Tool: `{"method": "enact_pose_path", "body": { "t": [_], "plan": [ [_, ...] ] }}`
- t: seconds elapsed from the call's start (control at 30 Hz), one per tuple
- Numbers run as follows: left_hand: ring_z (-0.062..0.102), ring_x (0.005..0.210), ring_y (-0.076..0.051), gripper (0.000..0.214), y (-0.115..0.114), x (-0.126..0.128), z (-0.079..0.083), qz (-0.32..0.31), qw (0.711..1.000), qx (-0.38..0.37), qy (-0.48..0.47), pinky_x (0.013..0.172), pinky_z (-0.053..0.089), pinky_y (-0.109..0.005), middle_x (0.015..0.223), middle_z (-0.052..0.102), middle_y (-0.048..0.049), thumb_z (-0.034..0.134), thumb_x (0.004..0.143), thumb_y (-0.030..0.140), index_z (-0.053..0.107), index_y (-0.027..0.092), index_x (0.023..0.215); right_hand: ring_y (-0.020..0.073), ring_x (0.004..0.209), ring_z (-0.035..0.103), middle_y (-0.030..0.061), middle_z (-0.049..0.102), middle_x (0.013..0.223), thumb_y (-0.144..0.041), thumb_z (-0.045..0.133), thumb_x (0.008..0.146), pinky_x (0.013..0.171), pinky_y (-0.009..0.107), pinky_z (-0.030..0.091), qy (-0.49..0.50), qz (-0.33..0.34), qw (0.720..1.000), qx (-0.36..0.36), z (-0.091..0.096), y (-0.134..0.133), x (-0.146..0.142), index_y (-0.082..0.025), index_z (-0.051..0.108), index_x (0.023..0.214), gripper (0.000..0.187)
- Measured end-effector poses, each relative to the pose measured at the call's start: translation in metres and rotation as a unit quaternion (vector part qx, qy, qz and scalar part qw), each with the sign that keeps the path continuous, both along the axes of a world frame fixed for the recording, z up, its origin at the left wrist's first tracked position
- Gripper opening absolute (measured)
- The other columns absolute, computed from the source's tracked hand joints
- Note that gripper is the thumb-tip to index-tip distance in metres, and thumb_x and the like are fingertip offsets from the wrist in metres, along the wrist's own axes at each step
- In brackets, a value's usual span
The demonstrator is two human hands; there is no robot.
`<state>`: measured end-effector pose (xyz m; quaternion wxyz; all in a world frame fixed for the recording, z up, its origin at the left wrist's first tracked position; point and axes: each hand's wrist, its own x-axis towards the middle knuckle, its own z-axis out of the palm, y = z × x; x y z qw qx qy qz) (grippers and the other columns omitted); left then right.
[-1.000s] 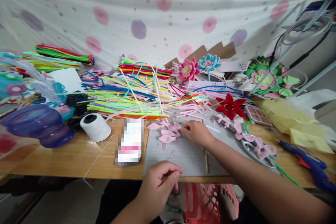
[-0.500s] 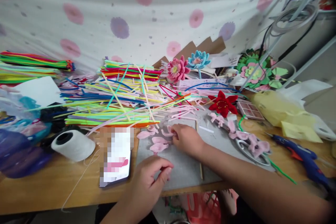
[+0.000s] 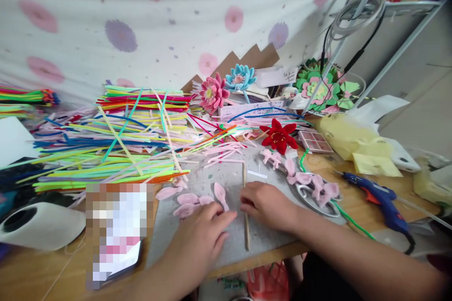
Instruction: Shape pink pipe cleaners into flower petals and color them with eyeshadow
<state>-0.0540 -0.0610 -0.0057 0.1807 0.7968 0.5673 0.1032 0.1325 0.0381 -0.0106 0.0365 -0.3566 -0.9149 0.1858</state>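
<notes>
Petal (image 3: 219, 192) left of stick (image 3: 246, 228), likely light, soft, crushable, best pinched at narrow end (image 3: 225, 205); left grip (image 3: 202, 229) slightly parted, right grip (image 3: 269, 207) curled, holds unclear.

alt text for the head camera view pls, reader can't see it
A person's left hand is beside pink fuzzy petals on a gray mat, the right hand at a thin stick. Colorful pipe cleaners and a red flower lie behind, a blue glue gun to the right.
</notes>
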Motion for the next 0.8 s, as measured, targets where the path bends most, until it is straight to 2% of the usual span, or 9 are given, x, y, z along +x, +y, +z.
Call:
{"method": "enact_pose_path", "body": {
  "t": [0.1,0.2,0.33,0.5,0.63,0.73,0.8],
  "plan": [
    [0.055,0.089,-0.023,0.028,0.008,0.005,0.000,0.003,0.998,0.001,0.061,0.073,0.043,-0.036,0.100,0.058,-0.0055,0.048,0.080,0.014,0.061,0.026,0.102,0.0200,0.077,0.059,0.0054,0.065,0.082,-0.030,0.056,0.079,0.062,0.026,0.033,-0.040,-0.023,0.999,0.020,-0.002,-0.005,0.006,-0.019,0.059,0.080,0.012],
    [0.054,0.089,-0.024,0.021,0.016,0.002,0.001,0.003,0.995,0.009,0.096,0.072,0.042,-0.036,0.097,0.058,-0.0068,0.047,0.081,0.015,0.062,0.022,0.093,0.0207,0.075,0.060,0.0054,0.065,0.082,-0.027,0.054,0.077,0.060,0.027,0.031,-0.056,-0.062,0.996,0.009,-0.003,-0.008,0.015,-0.019,0.057,0.083,0.010],
    [0.054,0.088,-0.025,0.017,0.024,-0.006,0.008,-0.006,0.991,0.025,0.130,0.073,0.042,-0.038,0.092,0.059,-0.0068,0.048,0.082,0.015,0.063,0.021,0.087,0.0201,0.073,0.061,0.0048,0.067,0.080,-0.016,0.049,0.074,0.059,0.027,0.030,-0.059,-0.093,0.994,-0.017,-0.004,-0.008,0.025,-0.021,0.057,0.097,0.025],
    [0.056,0.079,-0.023,0.018,0.031,0.008,0.025,-0.025,0.992,0.039,0.118,0.067,0.040,-0.035,0.082,0.060,-0.0048,0.045,0.085,0.020,0.062,0.021,0.077,0.0170,0.070,0.058,0.0042,0.066,0.078,-0.018,0.048,0.077,0.058,0.025,0.029,-0.054,-0.083,0.995,-0.034,-0.001,-0.008,0.028,-0.020,0.058,0.073,0.011],
    [0.058,0.073,-0.019,0.015,0.033,0.032,0.032,-0.051,0.994,0.059,0.073,0.062,0.039,-0.031,0.081,0.062,-0.0028,0.047,0.086,0.024,0.061,0.021,0.081,0.0144,0.064,0.055,0.0019,0.064,0.071,-0.015,0.049,0.073,0.056,0.023,0.028,-0.033,-0.083,0.995,-0.044,-0.002,-0.008,0.030,-0.019,0.055,0.070,0.008],
    [0.058,0.070,-0.019,0.015,0.034,0.038,0.027,-0.070,0.992,0.073,0.070,0.060,0.039,-0.030,0.078,0.063,-0.0027,0.048,0.085,0.023,0.061,0.020,0.081,0.0139,0.062,0.053,0.0016,0.062,0.069,-0.005,0.043,0.067,0.056,0.024,0.027,-0.025,-0.090,0.995,-0.040,-0.004,-0.007,0.032,-0.018,0.057,0.080,0.023],
    [0.057,0.071,-0.019,0.016,0.037,0.031,0.019,-0.049,0.993,0.084,0.071,0.061,0.040,-0.030,0.077,0.062,-0.0033,0.047,0.085,0.020,0.062,0.019,0.079,0.0140,0.058,0.052,-0.0001,0.058,0.065,-0.004,0.041,0.067,0.055,0.024,0.027,-0.015,-0.102,0.994,-0.039,-0.004,-0.006,0.036,-0.018,0.056,0.098,0.037]
  ]
}}
